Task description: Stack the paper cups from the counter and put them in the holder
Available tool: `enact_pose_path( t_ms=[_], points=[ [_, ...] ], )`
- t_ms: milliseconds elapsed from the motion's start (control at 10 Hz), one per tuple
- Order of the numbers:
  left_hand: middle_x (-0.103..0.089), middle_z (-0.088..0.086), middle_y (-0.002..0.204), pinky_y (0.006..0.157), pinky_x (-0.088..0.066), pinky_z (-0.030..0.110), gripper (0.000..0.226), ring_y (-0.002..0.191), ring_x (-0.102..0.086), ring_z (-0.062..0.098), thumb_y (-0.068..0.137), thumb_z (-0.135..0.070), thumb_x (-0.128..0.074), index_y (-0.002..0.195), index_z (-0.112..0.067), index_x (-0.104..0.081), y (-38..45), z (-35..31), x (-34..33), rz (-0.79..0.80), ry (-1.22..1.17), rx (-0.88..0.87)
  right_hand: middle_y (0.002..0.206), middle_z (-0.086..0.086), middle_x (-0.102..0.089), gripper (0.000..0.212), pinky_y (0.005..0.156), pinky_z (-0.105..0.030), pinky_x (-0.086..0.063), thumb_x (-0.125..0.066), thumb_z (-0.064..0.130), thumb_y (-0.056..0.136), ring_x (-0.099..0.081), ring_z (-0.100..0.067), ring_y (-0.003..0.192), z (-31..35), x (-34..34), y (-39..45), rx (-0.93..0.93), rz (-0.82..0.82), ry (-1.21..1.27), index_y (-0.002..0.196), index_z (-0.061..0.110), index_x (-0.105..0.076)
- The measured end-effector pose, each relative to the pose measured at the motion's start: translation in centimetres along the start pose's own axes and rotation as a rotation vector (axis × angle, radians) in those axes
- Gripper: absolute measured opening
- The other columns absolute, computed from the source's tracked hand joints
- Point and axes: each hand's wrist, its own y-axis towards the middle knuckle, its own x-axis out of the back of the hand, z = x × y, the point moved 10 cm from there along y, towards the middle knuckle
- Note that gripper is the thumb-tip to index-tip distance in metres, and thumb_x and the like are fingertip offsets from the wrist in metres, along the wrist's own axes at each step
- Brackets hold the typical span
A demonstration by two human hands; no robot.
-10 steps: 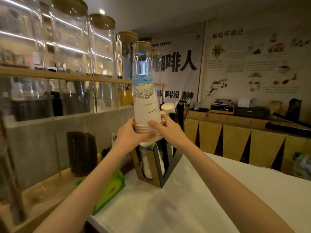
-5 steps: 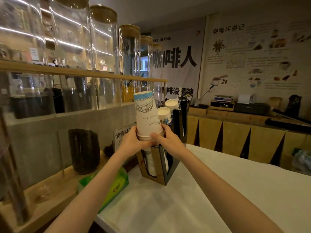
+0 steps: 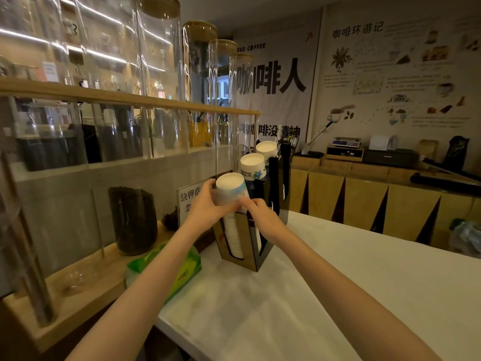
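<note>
A stack of white paper cups [image 3: 231, 190], upside down with blue print, stands in the nearest slot of the black and wood cup holder [image 3: 248, 246] at the counter's left edge. My left hand [image 3: 205, 205] wraps the stack from the left and my right hand [image 3: 260, 212] grips it from the right, both just above the holder's rim. The lower cups show through the slot's front opening. Two more cup stacks [image 3: 252, 165] [image 3: 266, 149] fill the slots behind.
A green tissue pack [image 3: 166, 269] lies left of the holder beside a small sign [image 3: 190, 201]. Tall glass cylinders [image 3: 161, 82] and a dark jar [image 3: 134, 220] line the wooden ledge on the left. The white counter [image 3: 325, 282] stretches right.
Both hands have lowered the cup stack down into the holder's front slot; it stood well above the rim a second ago.
</note>
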Motion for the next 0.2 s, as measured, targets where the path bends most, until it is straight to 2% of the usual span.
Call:
enact_pose_path(
  t_ms=[100,200],
  points=[
    [-0.052,0.005,0.131,0.087,-0.038,0.027,0.079,0.116,-0.046,0.013,0.068,-0.03,-0.077,0.134,-0.018,-0.035,-0.3,-1.1,0.5,-0.077,0.063,-0.089,0.139,-0.008,-0.045,0.064,0.09,-0.031,-0.034,-0.033,0.057,0.089,-0.044,-0.022,0.123,0.3,0.1,-0.4,0.05,-0.022,-0.041,0.137,0.015,-0.032],
    [-0.048,0.007,0.135,0.09,-0.037,0.027,0.081,0.117,-0.045,0.014,0.068,-0.031,-0.077,0.135,-0.017,-0.034,-1.0,-3.1,1.2,-0.142,0.14,-0.154,0.138,-0.008,-0.048,0.057,0.089,-0.028,-0.034,-0.029,0.05,0.093,-0.045,-0.021,0.122,1.8,1.0,-1.3,0.127,-0.091,-0.084,0.138,0.015,-0.032]
  ],
)
